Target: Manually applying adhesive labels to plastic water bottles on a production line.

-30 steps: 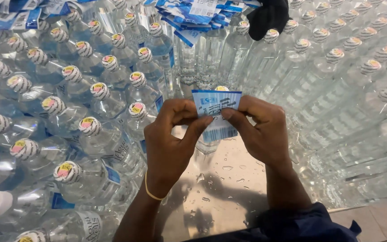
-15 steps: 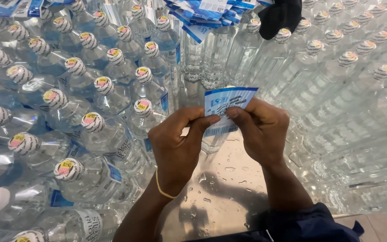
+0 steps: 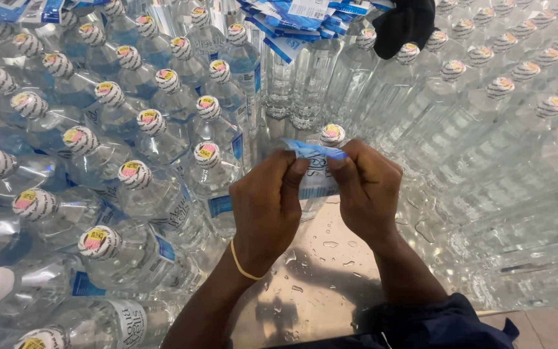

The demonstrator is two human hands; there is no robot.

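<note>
Both of my hands pinch one blue-and-white paper label (image 3: pixel 312 169) over a clear plastic water bottle (image 3: pixel 332 135) with a striped cap that stands on the wet metal table (image 3: pixel 321 265). My left hand (image 3: pixel 267 207) grips the label's left edge between thumb and fingers. My right hand (image 3: pixel 364 189) grips its right edge. The label is bent forward, its top edge curling toward the bottle below the cap. A thin yellow band circles my left wrist.
Labelled bottles (image 3: pixel 130 187) with striped caps crowd the left side. Unlabelled clear bottles (image 3: pixel 498 129) fill the right. A stack of blue labels (image 3: pixel 295 22) rests on bottle tops at the back, beside a black cloth (image 3: pixel 405 26). Water drops dot the table.
The label was held flat and upright before; now it is folded forward and lower, against the bottle. The bottle's cap, hidden earlier, shows above the label. Both hands shifted slightly right.
</note>
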